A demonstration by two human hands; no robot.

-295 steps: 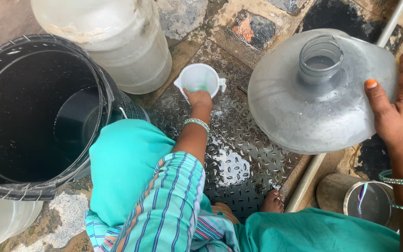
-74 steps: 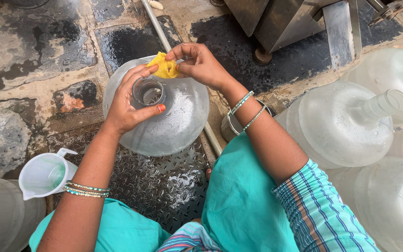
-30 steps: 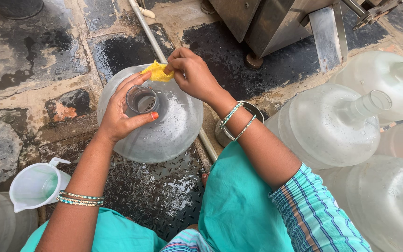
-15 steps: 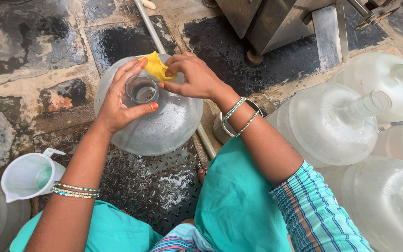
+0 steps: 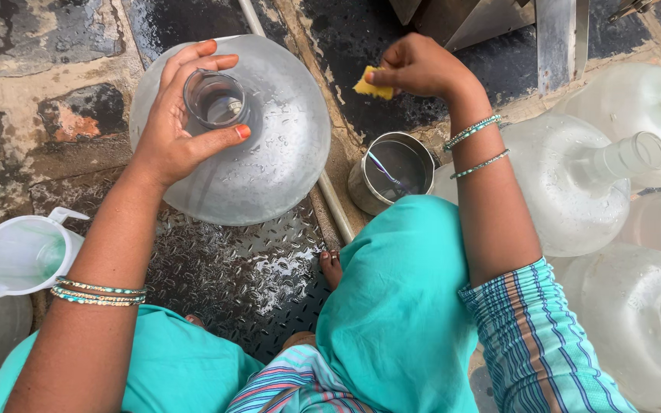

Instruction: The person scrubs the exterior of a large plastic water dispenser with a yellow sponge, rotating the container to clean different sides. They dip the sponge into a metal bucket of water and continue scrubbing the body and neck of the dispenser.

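A large clear water jar (image 5: 269, 160) stands on the wet checker-plate metal floor (image 5: 231, 275), its open neck facing up. My left hand (image 5: 174, 126) is wrapped around that neck and steadies the jar. My right hand (image 5: 418, 69) pinches a small yellow sponge (image 5: 372, 84) to the right of the jar, off its surface and above the dark wet ground. A small steel pot (image 5: 392, 172) sits just below that hand, beside my knee.
A white plastic jug (image 5: 21, 252) stands at the left. Several more clear water jars (image 5: 575, 191) crowd the right side. A thin pipe (image 5: 330, 199) runs between the jar and the pot. Metal machine legs (image 5: 556, 34) stand at the top right.
My right hand has lifted the yellow sponge off the jar's shoulder and carried it to the right, over toward the steel pot. My left hand keeps its hold on the neck.
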